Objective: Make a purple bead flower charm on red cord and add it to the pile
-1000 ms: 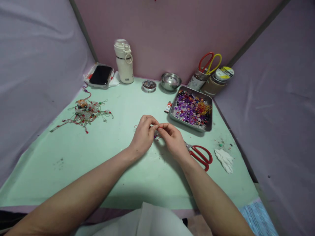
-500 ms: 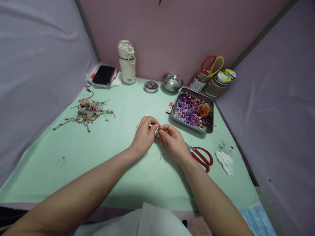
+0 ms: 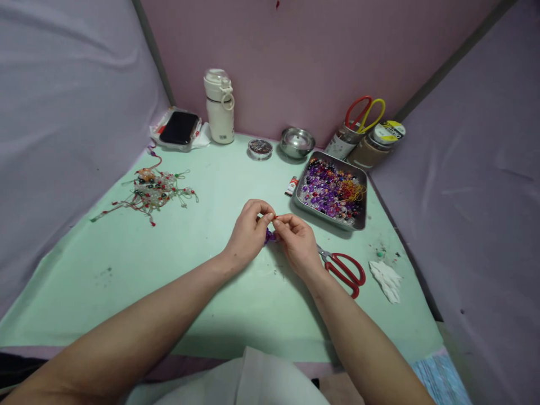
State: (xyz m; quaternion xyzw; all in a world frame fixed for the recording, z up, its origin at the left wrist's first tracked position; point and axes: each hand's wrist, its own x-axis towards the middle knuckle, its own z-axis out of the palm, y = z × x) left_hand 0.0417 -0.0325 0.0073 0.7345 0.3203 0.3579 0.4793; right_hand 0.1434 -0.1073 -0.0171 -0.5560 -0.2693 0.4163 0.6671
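Note:
My left hand and my right hand meet at the middle of the green table, fingertips pinched together. Between them they hold a thin red cord with purple beads hanging just below the fingers. The cord's red tip shows at the pinch. A metal tray of purple and mixed beads sits just beyond my right hand. Red-handled scissors lie on the table right beside my right wrist.
A pile of finished beaded strands lies at the left. Along the back wall stand a white bottle, a phone, a small round tin, a steel bowl and jars holding scissors. A crumpled tissue lies at the right.
Both hands stay pinched together on the cord; the fingers have shifted slightly and the purple beads now hang closer under the left fingers. The view has drifted a little.

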